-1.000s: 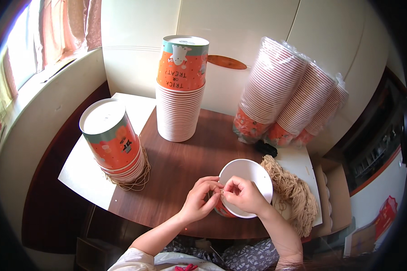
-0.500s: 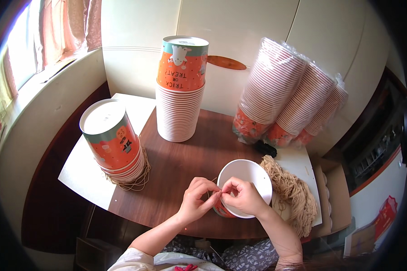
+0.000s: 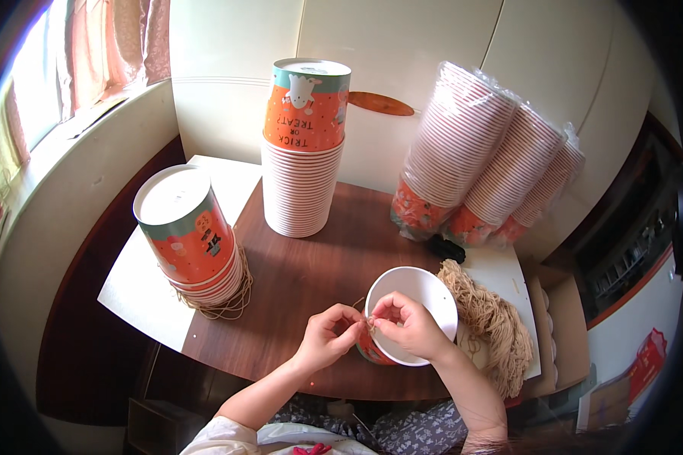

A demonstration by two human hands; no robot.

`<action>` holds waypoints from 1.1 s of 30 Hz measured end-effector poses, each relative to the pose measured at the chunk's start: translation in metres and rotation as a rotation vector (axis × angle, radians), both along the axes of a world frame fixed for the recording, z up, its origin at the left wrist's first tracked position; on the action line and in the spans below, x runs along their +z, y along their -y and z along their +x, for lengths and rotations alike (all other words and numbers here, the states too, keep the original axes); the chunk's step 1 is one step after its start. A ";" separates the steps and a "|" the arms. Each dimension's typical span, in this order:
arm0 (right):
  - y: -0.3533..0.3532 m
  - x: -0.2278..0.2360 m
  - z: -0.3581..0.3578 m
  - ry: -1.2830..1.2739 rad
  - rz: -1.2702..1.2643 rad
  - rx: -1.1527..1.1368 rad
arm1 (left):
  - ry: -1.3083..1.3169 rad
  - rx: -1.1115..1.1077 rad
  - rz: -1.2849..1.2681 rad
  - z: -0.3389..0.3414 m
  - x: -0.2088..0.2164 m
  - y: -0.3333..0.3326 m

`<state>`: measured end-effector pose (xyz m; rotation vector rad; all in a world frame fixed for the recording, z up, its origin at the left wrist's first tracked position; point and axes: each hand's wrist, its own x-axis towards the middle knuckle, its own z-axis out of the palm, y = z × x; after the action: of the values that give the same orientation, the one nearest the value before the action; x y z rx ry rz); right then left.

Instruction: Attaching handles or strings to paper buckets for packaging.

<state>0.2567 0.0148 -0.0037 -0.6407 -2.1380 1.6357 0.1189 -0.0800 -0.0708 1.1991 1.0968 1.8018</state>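
Note:
A white-lined paper bucket [image 3: 421, 288] with an orange printed outside stands mouth up near the table's front edge. At its left rim both hands work at a thin tan cord [image 3: 371, 326]. My left hand [image 3: 326, 334] pinches the cord just outside the rim, thumb against fingers. Over the bucket's mouth, my right hand [image 3: 411, 326] pinches the cord too, its fingertips close to the left ones. The fingers partly hide the cord, and I cannot make out a knot. A bundle of tan cord [image 3: 489, 322] lies right of the bucket.
Upside-down bucket stacks stand at the left [image 3: 186, 235], with loose cord round its base, and at the back [image 3: 303, 167]. Plastic-wrapped bucket stacks [image 3: 470, 144] lean at the back right beside a small black object [image 3: 446, 249]. A cardboard box [image 3: 565, 326] stands off the table's right edge.
My fingertips have drawn slightly apart at the rim, and a bit of cord now shows between them. My right hand has risen a little. The bucket stays in place.

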 end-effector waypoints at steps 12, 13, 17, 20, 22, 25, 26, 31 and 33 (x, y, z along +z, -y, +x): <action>0.018 0.019 -0.003 0.088 0.442 -0.014 | 0.398 -0.118 -0.087 0.005 0.003 0.004; 0.019 0.019 -0.004 0.080 0.497 -0.041 | 0.398 -0.119 -0.073 0.006 0.002 0.005; 0.021 0.018 -0.005 0.079 0.540 -0.066 | 0.406 -0.139 -0.112 0.003 -0.001 0.007; 0.021 0.019 -0.004 0.075 0.545 -0.045 | 0.405 -0.152 -0.115 0.002 -0.002 0.008; 0.021 0.020 0.000 0.085 0.517 -0.038 | 0.420 -0.194 -0.095 0.003 0.003 0.007; 0.021 0.017 -0.004 0.029 0.476 -0.049 | 0.419 -0.200 -0.052 0.002 0.007 0.011; 0.021 0.015 -0.004 0.027 0.474 -0.045 | 0.418 -0.196 -0.053 0.002 0.005 0.011; 0.022 0.019 -0.007 0.002 0.497 -0.024 | 0.403 -0.193 -0.032 0.002 0.006 0.013; 0.022 0.020 -0.004 0.009 0.521 -0.037 | 0.373 -0.199 -0.034 0.007 0.012 0.011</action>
<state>0.2530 -0.0076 0.0166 -0.5135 -2.4001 0.9860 0.1254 -0.0915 -0.0588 0.8707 0.7636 1.7534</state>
